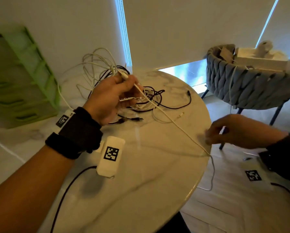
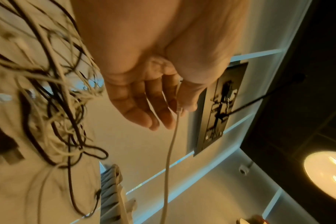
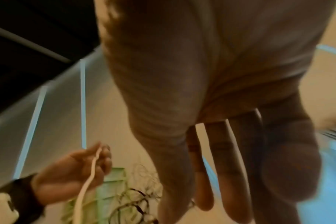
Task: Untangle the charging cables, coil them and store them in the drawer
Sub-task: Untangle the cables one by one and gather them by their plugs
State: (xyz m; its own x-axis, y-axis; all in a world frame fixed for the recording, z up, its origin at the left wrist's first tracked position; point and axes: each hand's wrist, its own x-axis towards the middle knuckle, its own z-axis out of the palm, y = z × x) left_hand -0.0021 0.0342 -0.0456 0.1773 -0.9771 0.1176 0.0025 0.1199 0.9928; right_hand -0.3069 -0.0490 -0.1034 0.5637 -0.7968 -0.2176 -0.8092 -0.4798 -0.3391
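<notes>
A tangle of white and black charging cables (image 1: 146, 100) lies at the back of the round marble table (image 1: 141, 174); it also shows in the left wrist view (image 2: 54, 94). My left hand (image 1: 127, 83) is raised over the tangle and pinches one white cable (image 1: 174, 125) near its plug, between thumb and fingers (image 2: 179, 112). That cable runs taut down to the right, crosses the table's edge and hangs off it. My right hand (image 1: 208, 138) hovers just above the cable at that edge, its fingers (image 3: 220, 181) nearly straight and holding nothing I can see.
A green slotted rack (image 1: 31, 73) leans on the wall at the left. Beyond the table on the right stands a grey woven chair (image 1: 241, 88) with white boxes on it. A black lead trails from my left wrist band. No drawer is in view.
</notes>
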